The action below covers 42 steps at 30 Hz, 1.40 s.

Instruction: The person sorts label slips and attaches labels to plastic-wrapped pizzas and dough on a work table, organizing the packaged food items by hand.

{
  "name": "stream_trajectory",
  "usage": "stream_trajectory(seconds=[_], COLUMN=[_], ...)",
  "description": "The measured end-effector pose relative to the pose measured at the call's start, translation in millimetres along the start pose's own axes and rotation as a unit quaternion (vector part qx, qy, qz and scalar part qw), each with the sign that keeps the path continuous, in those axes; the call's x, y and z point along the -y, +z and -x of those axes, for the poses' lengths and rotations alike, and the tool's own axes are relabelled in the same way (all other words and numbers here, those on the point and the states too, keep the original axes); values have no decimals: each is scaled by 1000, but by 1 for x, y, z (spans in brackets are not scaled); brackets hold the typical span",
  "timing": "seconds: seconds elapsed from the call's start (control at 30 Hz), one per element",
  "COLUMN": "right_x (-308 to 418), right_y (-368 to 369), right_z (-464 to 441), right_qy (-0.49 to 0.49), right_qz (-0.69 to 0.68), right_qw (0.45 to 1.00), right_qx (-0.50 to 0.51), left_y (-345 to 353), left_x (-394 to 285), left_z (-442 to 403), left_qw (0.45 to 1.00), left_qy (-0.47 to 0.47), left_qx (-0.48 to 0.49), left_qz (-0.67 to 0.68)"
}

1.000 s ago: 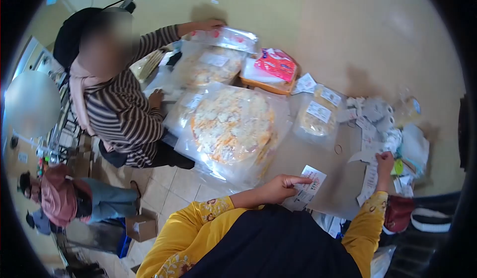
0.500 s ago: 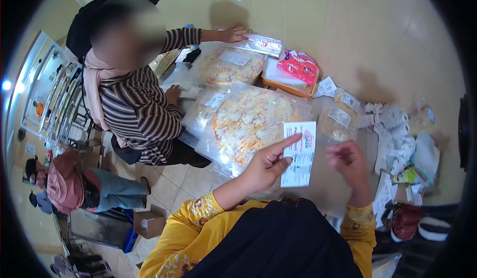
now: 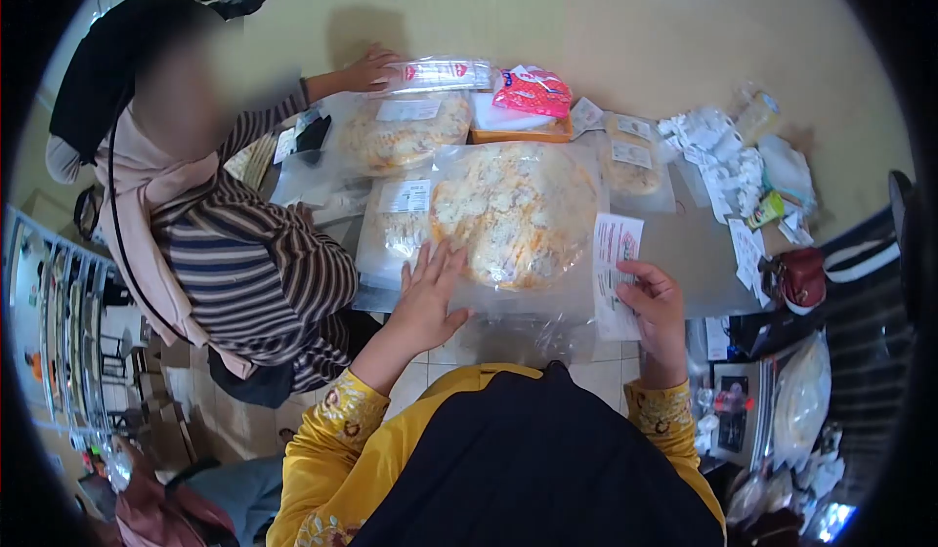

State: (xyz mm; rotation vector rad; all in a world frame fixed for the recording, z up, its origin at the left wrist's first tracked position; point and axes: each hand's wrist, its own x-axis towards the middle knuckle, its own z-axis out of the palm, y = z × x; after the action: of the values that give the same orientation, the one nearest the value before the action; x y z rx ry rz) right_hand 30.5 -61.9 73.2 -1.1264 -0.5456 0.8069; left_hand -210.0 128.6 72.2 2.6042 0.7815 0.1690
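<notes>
In front of me lies a large round pizza (image 3: pixel 518 215) sealed in clear plastic, with pale shredded topping. My left hand (image 3: pixel 425 298) rests with fingers spread on the lower left edge of its bag. A white printed label (image 3: pixel 616 264) is pinched in my right hand (image 3: pixel 653 308), upright by the right edge of the bag. Left of the pizza, near my left fingertips, is a smaller bagged item with a label (image 3: pixel 403 197). Behind it sits another bagged pizza (image 3: pixel 401 132) with a white label.
A co-worker in a striped top (image 3: pixel 254 264) sits on the left, one hand (image 3: pixel 371 68) on a clear package (image 3: pixel 440 75). An orange tray (image 3: pixel 523 137) with a red packet (image 3: pixel 532 93) stands at the back. Crumpled paper (image 3: pixel 708 137) and a labelled bag (image 3: pixel 633 161) lie to the right.
The label has passed from my left hand to my right hand. My left hand has let go and come down onto the pizza bag. The camera view has shifted.
</notes>
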Motion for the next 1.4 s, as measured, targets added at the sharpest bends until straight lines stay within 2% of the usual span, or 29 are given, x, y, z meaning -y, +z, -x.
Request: stream_trajectory(seconds=[0.03,0.13,0.33,0.43,0.53,0.63,0.7,0.8,0.9,1.0,1.1,1.2,1.27,1.33,1.4], right_x=[-2,-23,-62,-85,-93,-95,-104,-104,-113,-144,-146,-137,-164,-157,-149], right_y=[-7,-17,12,27,50,73,81,91,111,110,117,127,114,118,123], right_z=[10,33,42,34,24,4,-14,-43,-72,-115,-136,-138,-146,-139,-127], right_qy=[44,163,330,368,346,278,187,110,48,47,34,57,0,-17,9], right_qz=[-6,-22,-29,-65,-20,-135,-177,-233,-137,22,56,11,70,71,13], right_qw=[999,986,935,914,923,943,963,966,989,998,998,998,997,997,1000], right_qx=[7,38,128,156,170,128,82,35,-28,-43,14,12,8,3,-8], left_y=[11,32,35,35,25,10,7,8,16,15,22,31,32,34,38], left_x=[12,34,59,67,66,51,43,37,42,32,38,53,55,56,61], left_z=[1,-2,-10,-17,-31,-37,-39,-39,-41,-35,-30,-31,-29,-27,-28], left_qw=[999,994,994,984,914,886,887,892,896,894,904,916,920,920,918], left_qy=[-16,5,82,70,64,75,81,85,101,96,101,110,110,104,108], left_qx=[31,20,-62,-83,-125,-134,-148,-163,-164,-150,-140,-125,-120,-121,-123], left_qz=[-37,-111,-22,140,381,437,429,412,399,411,390,365,357,357,362])
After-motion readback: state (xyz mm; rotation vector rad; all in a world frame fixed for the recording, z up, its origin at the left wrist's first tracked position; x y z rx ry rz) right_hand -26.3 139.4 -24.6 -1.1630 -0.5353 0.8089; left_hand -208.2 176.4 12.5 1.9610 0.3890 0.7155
